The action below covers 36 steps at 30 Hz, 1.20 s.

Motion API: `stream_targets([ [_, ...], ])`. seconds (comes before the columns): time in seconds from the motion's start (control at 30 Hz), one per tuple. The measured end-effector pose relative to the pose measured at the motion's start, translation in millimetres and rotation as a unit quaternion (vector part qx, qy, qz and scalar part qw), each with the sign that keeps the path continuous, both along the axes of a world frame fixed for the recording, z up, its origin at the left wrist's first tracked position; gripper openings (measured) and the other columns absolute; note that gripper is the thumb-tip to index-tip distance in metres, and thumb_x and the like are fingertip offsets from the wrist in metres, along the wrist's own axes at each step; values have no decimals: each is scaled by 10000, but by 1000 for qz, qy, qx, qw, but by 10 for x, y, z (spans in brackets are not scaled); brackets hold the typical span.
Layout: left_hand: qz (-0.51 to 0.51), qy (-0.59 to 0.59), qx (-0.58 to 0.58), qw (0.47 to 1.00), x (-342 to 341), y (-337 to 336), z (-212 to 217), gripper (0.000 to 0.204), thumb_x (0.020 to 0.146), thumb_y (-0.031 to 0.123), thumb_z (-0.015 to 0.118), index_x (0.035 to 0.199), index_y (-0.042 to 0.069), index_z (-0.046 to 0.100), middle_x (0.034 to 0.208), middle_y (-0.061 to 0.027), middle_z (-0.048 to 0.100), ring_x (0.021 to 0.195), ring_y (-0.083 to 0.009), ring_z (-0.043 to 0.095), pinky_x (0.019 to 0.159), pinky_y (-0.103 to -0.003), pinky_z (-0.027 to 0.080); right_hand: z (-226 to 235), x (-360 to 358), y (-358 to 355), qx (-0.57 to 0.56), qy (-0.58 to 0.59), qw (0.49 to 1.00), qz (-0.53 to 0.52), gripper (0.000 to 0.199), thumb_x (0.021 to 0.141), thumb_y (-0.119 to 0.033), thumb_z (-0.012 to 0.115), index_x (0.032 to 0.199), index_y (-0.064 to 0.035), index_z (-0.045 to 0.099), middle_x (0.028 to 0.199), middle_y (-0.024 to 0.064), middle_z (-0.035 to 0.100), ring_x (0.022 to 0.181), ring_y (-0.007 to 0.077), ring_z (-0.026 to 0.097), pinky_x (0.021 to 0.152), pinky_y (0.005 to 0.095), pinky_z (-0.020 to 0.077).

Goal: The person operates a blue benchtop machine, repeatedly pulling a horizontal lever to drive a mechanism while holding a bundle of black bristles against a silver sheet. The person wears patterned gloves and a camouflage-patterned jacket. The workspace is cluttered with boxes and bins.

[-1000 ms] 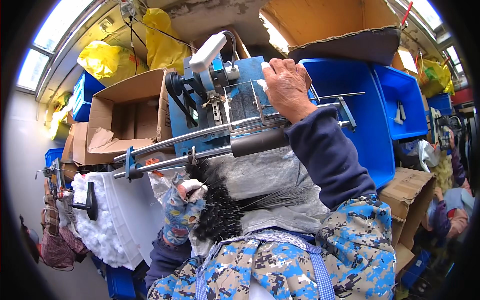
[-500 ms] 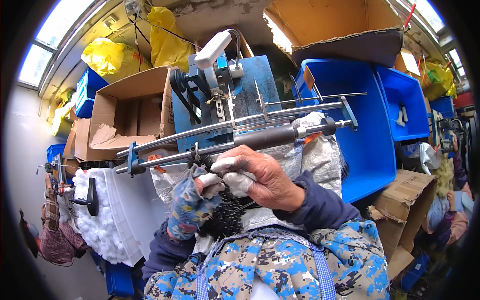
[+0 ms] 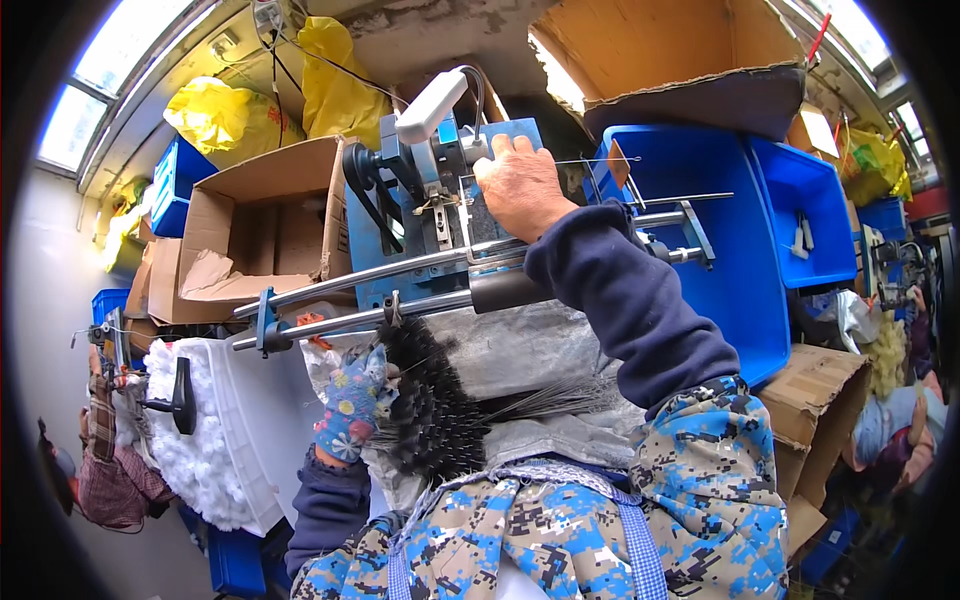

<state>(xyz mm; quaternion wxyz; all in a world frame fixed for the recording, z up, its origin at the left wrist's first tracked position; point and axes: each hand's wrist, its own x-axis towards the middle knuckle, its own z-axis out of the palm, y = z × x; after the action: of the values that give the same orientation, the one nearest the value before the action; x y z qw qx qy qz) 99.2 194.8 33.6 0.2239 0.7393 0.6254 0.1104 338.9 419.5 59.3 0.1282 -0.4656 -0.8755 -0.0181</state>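
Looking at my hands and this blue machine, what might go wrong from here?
The right hand is over the blue machine, so it might get pinched if parts there turn. The dark sleeve passes over the metal rods and could snag on them. The left hand is right beside the black bristly bundle, whose tips might prick it.

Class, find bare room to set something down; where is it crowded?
Bare: inside the large blue bin, right of the machine; the rumpled grey sheet between the dark roller and the wires. Crowded: the machine around the right hand, and the black bristles beside the left hand.
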Motion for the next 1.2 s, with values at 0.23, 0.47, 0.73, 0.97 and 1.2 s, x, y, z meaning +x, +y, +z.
stream_targets([
  [0.23, -1, -54, 135, 989, 29, -22, 248, 287, 639, 74, 703, 921, 81, 653, 766, -89, 611, 745, -330, 591, 672, -419, 465, -215, -80, 94, -47, -19, 999, -16, 175, 767, -174, 542, 873, -102, 660, 973, 119, 590, 869, 273, 565, 697, 416, 403],
  [0.47, -76, -54, 198, 976, 308, 51, 484, 380, 584, 80, 734, 943, 53, 615, 880, -133, 620, 802, -372, 600, 741, -451, 482, -275, -60, 115, -40, -22, 999, 22, 154, 762, -163, 551, 860, -111, 658, 927, 88, 610, 865, 267, 566, 692, 415, 401],
  [0.73, -43, -38, 187, 981, 356, -14, 509, 311, 609, 26, 714, 909, 94, 668, 835, -113, 625, 775, -345, 598, 750, -437, 471, -248, -59, 79, -29, -14, 999, -5, 133, 765, -152, 544, 833, -112, 651, 906, 88, 616, 856, 261, 567, 705, 420, 397],
  [0.97, -77, -38, 191, 978, 367, 17, 487, 398, 624, 46, 742, 1002, 41, 618, 840, -120, 627, 779, -361, 597, 788, -452, 469, -315, -40, 185, -82, 48, 995, 10, 178, 787, -140, 520, 900, -75, 640, 876, 89, 631, 894, 284, 571, 776, 463, 378],
  [1.2, -68, -18, 209, 975, 342, -11, 574, 387, 641, 53, 727, 1004, 24, 596, 844, -121, 631, 791, -366, 604, 806, -464, 469, -294, 164, 23, 6, 38, 998, -42, 419, 776, -292, 624, 1092, -20, 577, 1265, 177, 406, 1151, 336, 380, 915, 493, 313],
])
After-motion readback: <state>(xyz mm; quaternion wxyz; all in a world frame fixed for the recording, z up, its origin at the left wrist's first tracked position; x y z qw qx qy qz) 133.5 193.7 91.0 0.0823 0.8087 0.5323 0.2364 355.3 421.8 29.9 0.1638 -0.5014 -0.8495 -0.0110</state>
